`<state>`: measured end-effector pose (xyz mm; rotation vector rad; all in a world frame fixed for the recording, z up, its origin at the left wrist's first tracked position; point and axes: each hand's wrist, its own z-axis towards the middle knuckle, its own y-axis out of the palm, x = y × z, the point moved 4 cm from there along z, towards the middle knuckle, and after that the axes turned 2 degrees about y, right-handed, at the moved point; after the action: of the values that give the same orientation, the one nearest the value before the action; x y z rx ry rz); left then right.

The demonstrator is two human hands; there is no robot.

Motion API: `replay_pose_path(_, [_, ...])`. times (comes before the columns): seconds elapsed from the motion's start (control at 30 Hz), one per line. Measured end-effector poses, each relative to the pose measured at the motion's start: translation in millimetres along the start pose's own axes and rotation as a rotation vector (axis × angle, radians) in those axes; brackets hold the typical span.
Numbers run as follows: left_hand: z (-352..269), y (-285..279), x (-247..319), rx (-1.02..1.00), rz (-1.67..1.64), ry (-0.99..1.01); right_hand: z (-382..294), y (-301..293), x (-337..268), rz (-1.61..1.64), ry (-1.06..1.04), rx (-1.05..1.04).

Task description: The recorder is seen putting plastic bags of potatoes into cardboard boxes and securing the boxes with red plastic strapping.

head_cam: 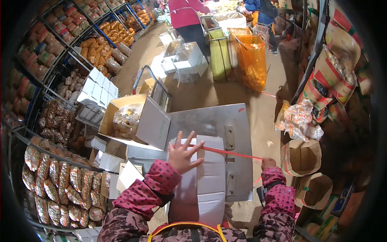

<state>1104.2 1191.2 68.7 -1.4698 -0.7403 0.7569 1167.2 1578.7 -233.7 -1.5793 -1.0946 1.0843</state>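
Observation:
In front of me a white cardboard box (211,178) with its flaps closed rests on a grey metal strapping table (208,118). My left hand (185,153) lies spread on top of the box near its far end, fingers apart. A red plastic strap (232,153) runs across the box, passing at the left hand's fingers, and stretches to the right past the table's edge. At that end my right hand (268,163) is closed on the strap. A further short piece of red strap (258,180) shows below the right hand.
An open carton (152,125) with a plastic-lined filling stands at the table's left. Beyond it are a hand truck (145,72), an orange mesh sack (252,63) and a person (187,18). Racks of bagged goods (63,187) line the left; empty cartons (302,158) stand right.

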Motion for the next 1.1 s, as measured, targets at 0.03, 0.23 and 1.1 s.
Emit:
replay_pose_path(0.03, [1.3, 0.4, -0.2, 0.023, -0.026, 0.019, -5.9, 7.5, 18.2, -0.042, 0.063, -0.005])
replay_pose_path(0.23, [-2.0, 14.6, -1.6, -0.137, -0.098, 0.081, -37.5, -4.2, 76.0, 0.014, 0.334, -0.109])
replay_pose_path(1.1, [9.1, 50.2, 7.9, -0.061, -0.108, 0.093, -21.4, -32.0, -165.3, 0.818, -0.034, 0.665])
